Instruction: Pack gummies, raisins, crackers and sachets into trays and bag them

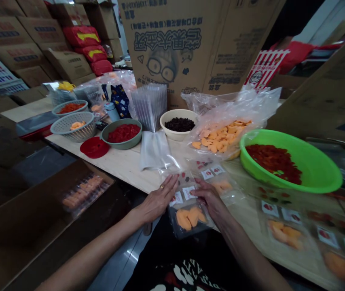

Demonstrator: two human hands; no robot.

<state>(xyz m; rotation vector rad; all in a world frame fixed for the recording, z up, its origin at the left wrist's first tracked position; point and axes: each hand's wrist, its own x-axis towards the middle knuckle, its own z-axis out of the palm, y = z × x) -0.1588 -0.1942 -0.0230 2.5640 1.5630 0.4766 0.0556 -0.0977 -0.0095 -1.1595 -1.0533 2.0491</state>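
A clear plastic tray [187,224] reaches over the table's near edge in front of my body. Its near compartment holds orange pieces [190,218], its middle has white printed packets [189,192], and small red and dark pieces are at its far end. My left hand [160,197] lies with fingers stretched out along the tray's left side, touching it. On the other side my right hand [211,197] is closed on the tray's right edge, thumb near a packet. A similar filled tray [222,186] lies just beyond my right hand.
More filled trays [284,232] lie at the right. Behind them stands a green basin [318,169] of red pieces. A bag of orange pieces [221,135], a cream bowl [176,134] and a grey-green bowl [123,145] line the back. An open carton [39,242] holds packed trays at lower left.
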